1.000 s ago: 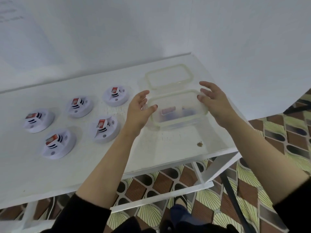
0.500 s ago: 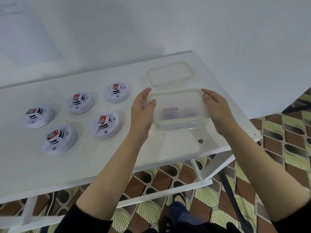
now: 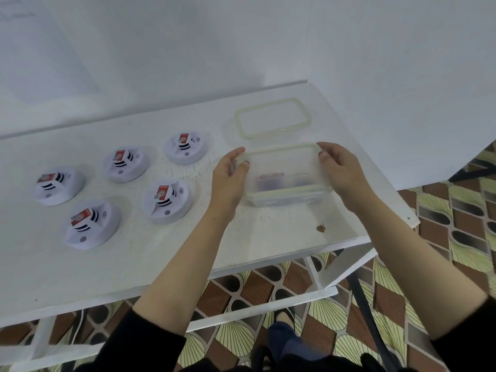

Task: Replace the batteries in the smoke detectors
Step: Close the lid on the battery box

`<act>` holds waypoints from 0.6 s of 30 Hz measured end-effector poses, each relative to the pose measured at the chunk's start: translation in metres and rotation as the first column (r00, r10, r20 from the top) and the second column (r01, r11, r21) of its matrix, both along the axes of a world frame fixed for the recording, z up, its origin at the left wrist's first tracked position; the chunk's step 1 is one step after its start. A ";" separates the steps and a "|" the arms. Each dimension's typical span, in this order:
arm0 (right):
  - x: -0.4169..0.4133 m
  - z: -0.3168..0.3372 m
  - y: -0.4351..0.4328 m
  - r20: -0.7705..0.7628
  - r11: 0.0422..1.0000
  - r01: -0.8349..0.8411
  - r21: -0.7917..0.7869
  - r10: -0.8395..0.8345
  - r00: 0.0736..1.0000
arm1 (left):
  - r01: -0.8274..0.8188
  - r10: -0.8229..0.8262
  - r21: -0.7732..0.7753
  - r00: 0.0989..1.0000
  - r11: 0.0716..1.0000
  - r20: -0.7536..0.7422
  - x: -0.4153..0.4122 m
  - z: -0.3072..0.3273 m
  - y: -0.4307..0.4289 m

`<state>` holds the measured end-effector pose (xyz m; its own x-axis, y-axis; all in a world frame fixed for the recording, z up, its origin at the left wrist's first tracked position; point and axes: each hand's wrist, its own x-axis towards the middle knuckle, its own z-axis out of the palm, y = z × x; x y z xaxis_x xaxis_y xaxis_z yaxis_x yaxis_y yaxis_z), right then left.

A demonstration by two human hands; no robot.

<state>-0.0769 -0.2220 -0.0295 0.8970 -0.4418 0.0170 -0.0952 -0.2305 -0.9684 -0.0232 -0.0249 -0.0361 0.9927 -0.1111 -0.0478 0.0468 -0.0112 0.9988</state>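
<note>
Between both grips: box (image 3: 284,167) on bench (image 3: 281,237), long axis grip to grip | left grip (image 3: 228,178), right grip (image 3: 341,170) clasp its ends | batteries (image 3: 271,177) inside | detectors (image 3: 167,201) lie left, nearer left grip.

A: Any print we can read here?
B: Red labels (image 3: 162,191) on all five detectors (image 3: 171,213), too blurred. Small arc sign (image 3: 181,190) at each label's three o'clock. Faint writing (image 3: 17,15) on the wall (image 3: 161,49), eleven o'clock, illegible.
</note>
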 end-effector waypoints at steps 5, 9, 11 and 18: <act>-0.007 -0.004 0.004 0.044 0.997 0.027 0.070 -0.030 0.999 | 0.005 -0.007 -0.059 1.000 0.998 -0.026 0.001 -0.002 0.000; -0.009 -0.008 0.005 0.056 0.995 0.023 0.097 -0.028 0.998 | 0.026 -0.027 -0.074 0.999 0.997 -0.018 0.001 -0.004 0.001; -0.008 -0.009 0.004 0.058 0.996 0.024 0.092 -0.029 0.998 | 0.031 -0.033 -0.070 0.999 0.997 -0.016 0.001 -0.006 0.001; -0.008 -0.008 0.001 0.053 1.000 0.003 0.022 -0.004 0.999 | 0.040 -0.040 -0.012 0.999 0.999 0.034 0.001 -0.007 0.000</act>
